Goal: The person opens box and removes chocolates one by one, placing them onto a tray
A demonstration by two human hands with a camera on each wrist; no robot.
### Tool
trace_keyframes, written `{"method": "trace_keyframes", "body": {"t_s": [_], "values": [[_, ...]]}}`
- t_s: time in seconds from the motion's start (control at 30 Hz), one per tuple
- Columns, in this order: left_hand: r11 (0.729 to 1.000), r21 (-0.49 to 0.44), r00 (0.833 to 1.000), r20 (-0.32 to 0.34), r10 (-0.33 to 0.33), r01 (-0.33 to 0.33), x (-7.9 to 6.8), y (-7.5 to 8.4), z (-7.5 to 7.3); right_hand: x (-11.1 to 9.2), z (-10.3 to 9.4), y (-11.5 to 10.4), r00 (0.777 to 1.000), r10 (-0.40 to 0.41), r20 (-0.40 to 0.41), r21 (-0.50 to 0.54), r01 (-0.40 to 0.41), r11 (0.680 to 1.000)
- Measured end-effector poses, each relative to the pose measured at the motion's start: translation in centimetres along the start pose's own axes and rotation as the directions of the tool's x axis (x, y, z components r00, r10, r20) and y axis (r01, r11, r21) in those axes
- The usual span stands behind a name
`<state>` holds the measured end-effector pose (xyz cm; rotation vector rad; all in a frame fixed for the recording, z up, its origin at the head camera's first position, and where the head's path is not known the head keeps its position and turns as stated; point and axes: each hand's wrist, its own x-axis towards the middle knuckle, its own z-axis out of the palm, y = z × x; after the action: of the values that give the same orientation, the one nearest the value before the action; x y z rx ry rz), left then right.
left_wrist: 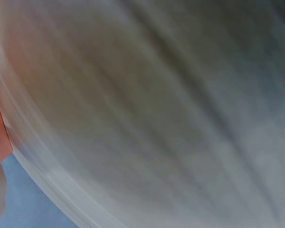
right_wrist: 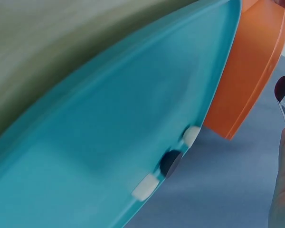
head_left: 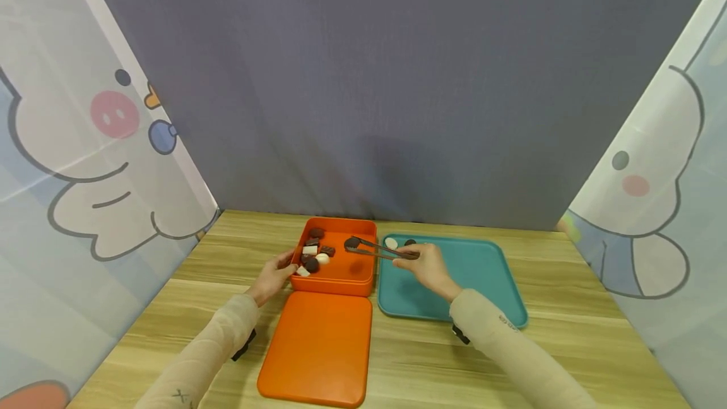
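My right hand (head_left: 430,267) holds dark tongs (head_left: 386,249) over the orange box (head_left: 341,287). A dark round chocolate (head_left: 352,242) is pinched between the tong tips, above the box's right half. In the right wrist view the dark chocolate (right_wrist: 281,89) shows between serrated tips. My left hand (head_left: 271,279) grips the box at its left side, thumb by the rim near the front corner. Inside the box's left part lie several dark and white chocolates, among them a white oval piece (head_left: 322,259). Sleeve cloth fills most of the left wrist view.
Right of the box lies a teal tray (head_left: 454,289). Along its far edge sit a white oval piece (head_left: 391,243), a dark round piece (right_wrist: 170,163) and a white block (right_wrist: 145,187). An orange lid (head_left: 318,349) lies in front of the box. A grey curtain (head_left: 386,81) hangs behind.
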<state>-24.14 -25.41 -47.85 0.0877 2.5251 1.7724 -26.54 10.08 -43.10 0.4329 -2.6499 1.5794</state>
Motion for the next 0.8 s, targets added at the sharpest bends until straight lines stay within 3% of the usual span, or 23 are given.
{"method": "trace_keyframes", "body": {"t_s": [0.57,0.8], "values": [[1.0,-0.018,1.0,-0.024,-0.019,0.018,0.1,0.0,0.0,-1.7,-4.6,2.5,0.998,0.043,-0.042,-0.05,-0.045,0.998],[1.0,0.001,1.0,-0.005,-0.017,0.017,0.1,0.0,-0.1,-2.7,-6.7,3.7,0.996,0.055,-0.066,-0.103,-0.061,0.993]]}}
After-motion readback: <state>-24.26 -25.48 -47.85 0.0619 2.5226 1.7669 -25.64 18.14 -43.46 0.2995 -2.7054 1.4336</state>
